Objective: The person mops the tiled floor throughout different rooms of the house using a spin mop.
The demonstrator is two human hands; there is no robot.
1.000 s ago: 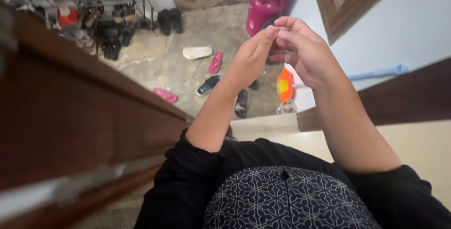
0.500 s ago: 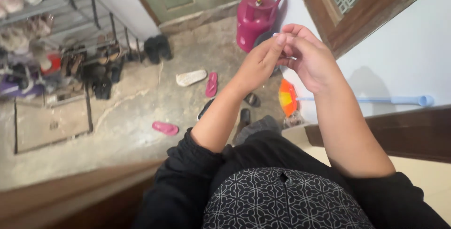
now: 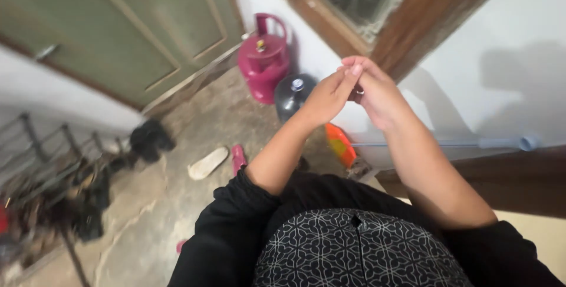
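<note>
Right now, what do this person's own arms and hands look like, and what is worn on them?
Both hands, the left hand and the right hand, are bare: no gloves, and no rings or watch show. The forearms are uncovered, with black sleeves pushed up near the elbows. Over the black top sits a dark garment with a white geometric pattern.

A green door (image 3: pixel 118 27) fills the upper left of the frame, and a wood-framed window (image 3: pixel 377 4) sits in the white wall (image 3: pixel 501 39) at the upper right. The rough concrete floor (image 3: pixel 200 116) carries a magenta gas cylinder (image 3: pixel 264 57), a dark water jug (image 3: pixel 293 95), scattered sandals and a metal shoe rack (image 3: pixel 53 181) at the left.
</note>
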